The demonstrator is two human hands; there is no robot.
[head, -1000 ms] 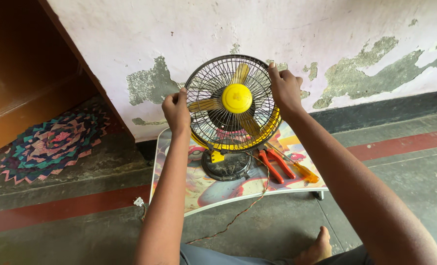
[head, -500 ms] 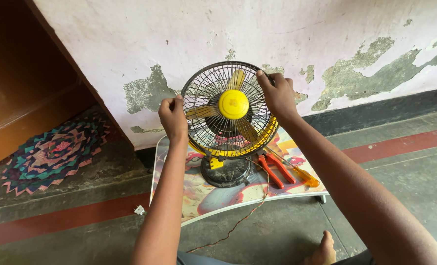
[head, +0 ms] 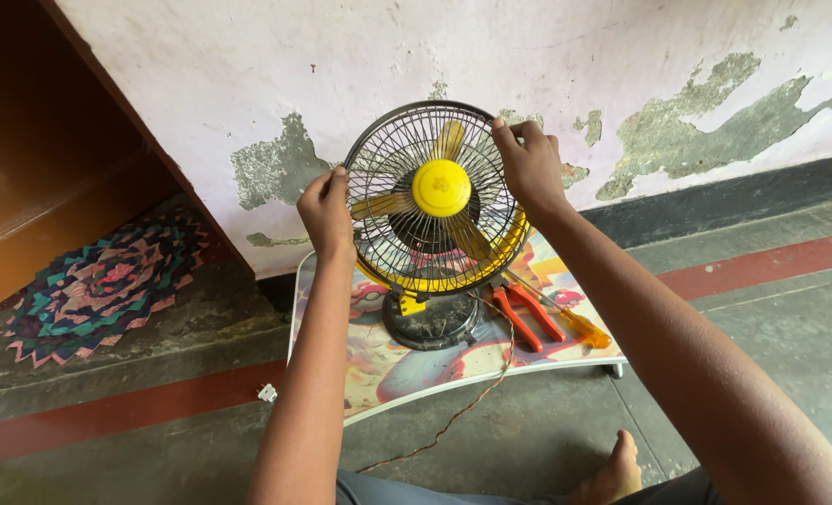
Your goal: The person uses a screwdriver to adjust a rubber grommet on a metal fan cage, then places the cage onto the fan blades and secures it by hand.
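Both hands on the fan
Left hand (head: 325, 210) and right hand (head: 528, 166) clasp opposite edges of the fan (head: 434, 210) grille between them

Both forearms are bare from elbow to wrist, no sleeves showing; the left hand (head: 325, 210) and right hand (head: 528, 166) carry no rings, watch or gloves; grey-blue trousers (head: 416, 491) cover the lap; one bare foot (head: 610, 468) shows, unshod.
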